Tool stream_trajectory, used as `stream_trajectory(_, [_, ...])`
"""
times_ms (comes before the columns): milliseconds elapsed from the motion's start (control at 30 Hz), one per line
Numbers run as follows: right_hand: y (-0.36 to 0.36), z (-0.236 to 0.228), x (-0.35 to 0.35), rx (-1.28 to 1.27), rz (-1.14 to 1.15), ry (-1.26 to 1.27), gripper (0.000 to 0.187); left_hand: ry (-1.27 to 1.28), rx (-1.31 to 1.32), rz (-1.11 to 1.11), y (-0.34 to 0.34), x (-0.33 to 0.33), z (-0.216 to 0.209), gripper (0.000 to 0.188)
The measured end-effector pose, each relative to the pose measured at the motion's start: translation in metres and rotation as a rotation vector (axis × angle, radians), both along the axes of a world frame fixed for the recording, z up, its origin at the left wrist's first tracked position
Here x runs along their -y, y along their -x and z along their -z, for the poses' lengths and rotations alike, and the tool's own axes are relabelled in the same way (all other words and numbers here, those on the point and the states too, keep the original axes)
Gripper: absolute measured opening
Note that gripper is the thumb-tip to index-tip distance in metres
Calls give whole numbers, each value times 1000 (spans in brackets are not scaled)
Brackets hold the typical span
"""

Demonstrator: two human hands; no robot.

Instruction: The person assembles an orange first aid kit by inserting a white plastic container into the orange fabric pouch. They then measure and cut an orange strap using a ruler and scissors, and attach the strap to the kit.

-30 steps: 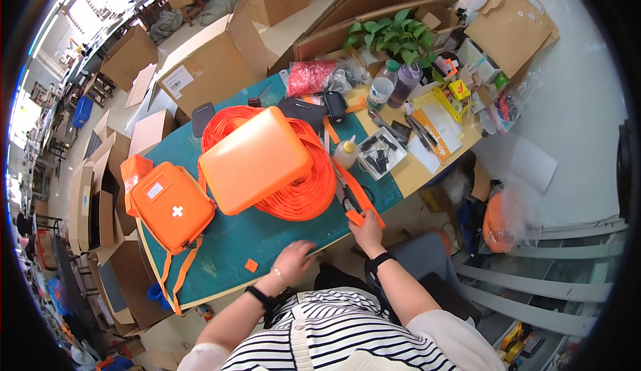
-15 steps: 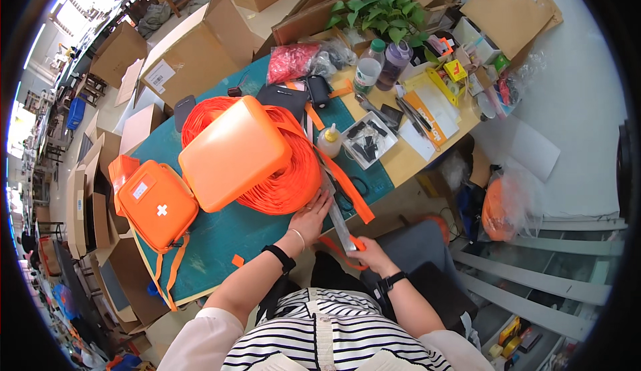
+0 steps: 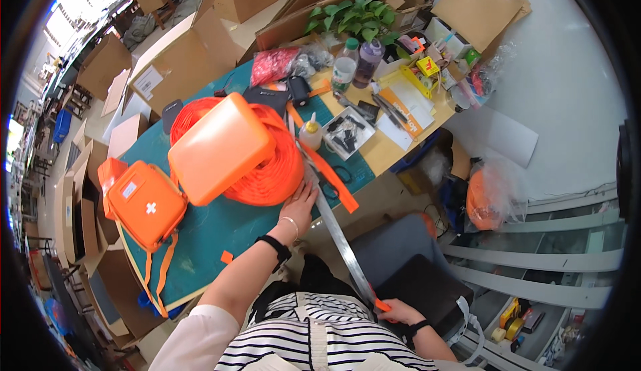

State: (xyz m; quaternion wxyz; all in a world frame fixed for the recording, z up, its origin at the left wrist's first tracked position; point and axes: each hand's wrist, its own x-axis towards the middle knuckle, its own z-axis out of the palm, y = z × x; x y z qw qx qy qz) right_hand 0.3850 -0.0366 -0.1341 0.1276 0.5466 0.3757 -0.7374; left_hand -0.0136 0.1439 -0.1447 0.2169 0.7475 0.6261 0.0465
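A wide coil of orange webbing strap (image 3: pixel 284 181) lies on the green cutting mat, with an orange hard-shell case (image 3: pixel 222 147) on top. My left hand (image 3: pixel 298 205) rests at the coil's near edge, fingers stretched out, their tips against a long silver metal ruler (image 3: pixel 340 237). The ruler slants from beside the coil past the table edge toward my body. At its near end, my right hand (image 3: pixel 402 312) is closed on a short orange strap end (image 3: pixel 382 305). A loose strap end (image 3: pixel 344 194) juts over the table edge beside black-handled scissors (image 3: pixel 337 176).
An orange first-aid pouch (image 3: pixel 148 204) with hanging straps lies at left. A yellow-tipped squeeze bottle (image 3: pixel 310 133), a white tray (image 3: pixel 348 133) of small black parts and two drink bottles (image 3: pixel 345 71) stand beyond. A grey chair (image 3: pixel 394 247) is at right; cardboard boxes (image 3: pixel 183 54) stand behind.
My right hand has moved down and to the right, toward my body, with the orange strap end. More of the ruler now shows between my hands. My left hand stays by the coil.
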Motion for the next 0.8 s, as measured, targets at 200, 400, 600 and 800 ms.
stream_trajectory(200, [-37, -60, 81, -2, -295, -5, 27, -103, -33, 457, -29, 73, -22, 57])
stream_trajectory(400, [-71, -171, 83, 283, -242, -105, 30, -169, 125, 544, -27, 134, -24, 19])
stream_trajectory(600, [-42, -201, 28, 173, 304, -674, 24, -202, 427, 119, 62, 236, -54, 33])
stream_trajectory(800, [158, -211, -63, -554, 622, -837, 28, -341, 901, -523, 120, 310, -85, 19])
